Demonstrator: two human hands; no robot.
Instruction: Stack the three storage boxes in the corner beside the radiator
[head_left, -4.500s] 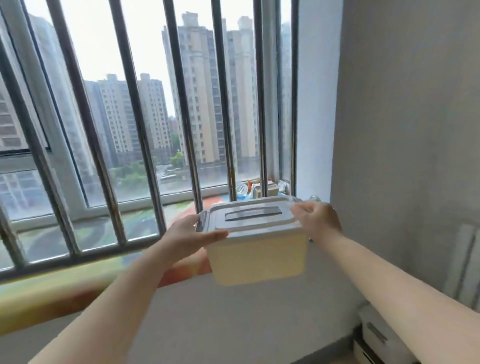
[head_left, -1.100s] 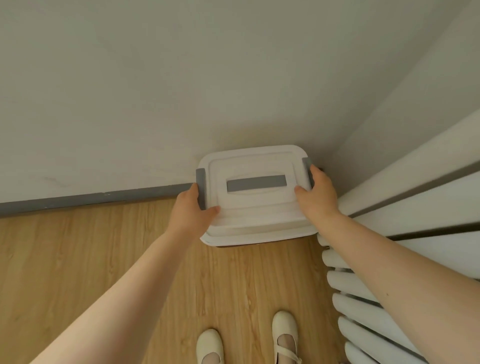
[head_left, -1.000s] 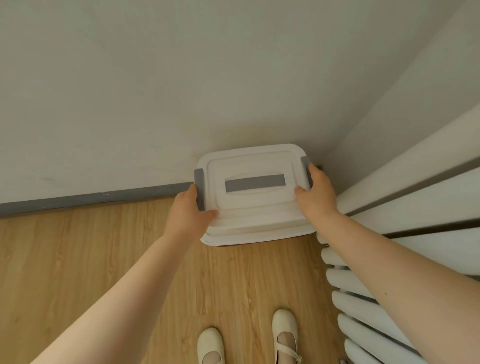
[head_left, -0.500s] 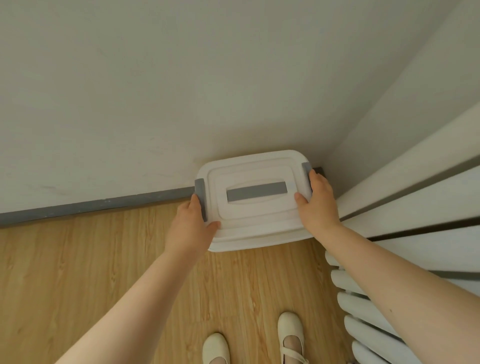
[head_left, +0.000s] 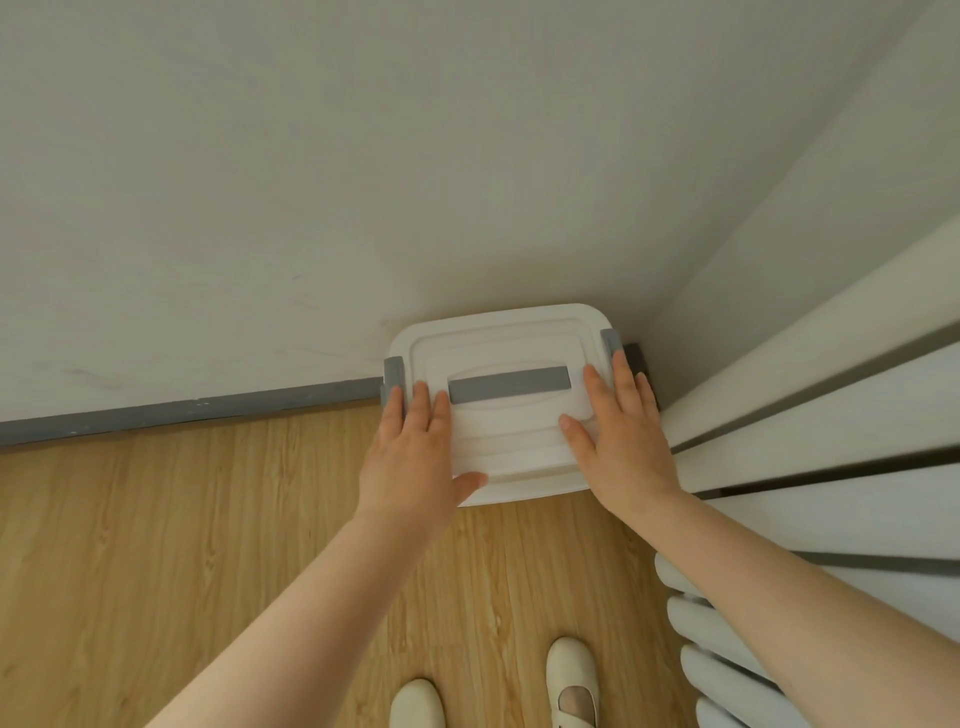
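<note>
Both palms flat, fingers spread, gripping nothing: left hand (head_left: 415, 457) and right hand (head_left: 618, 441) on storage box (head_left: 506, 415) lid | box in far corner; radiator (head_left: 831, 467) right

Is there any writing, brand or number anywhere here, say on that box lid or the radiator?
None. The box lid shows only a plain grey handle strip and grey clips; the radiator, wall and floor are bare of any text.
</note>
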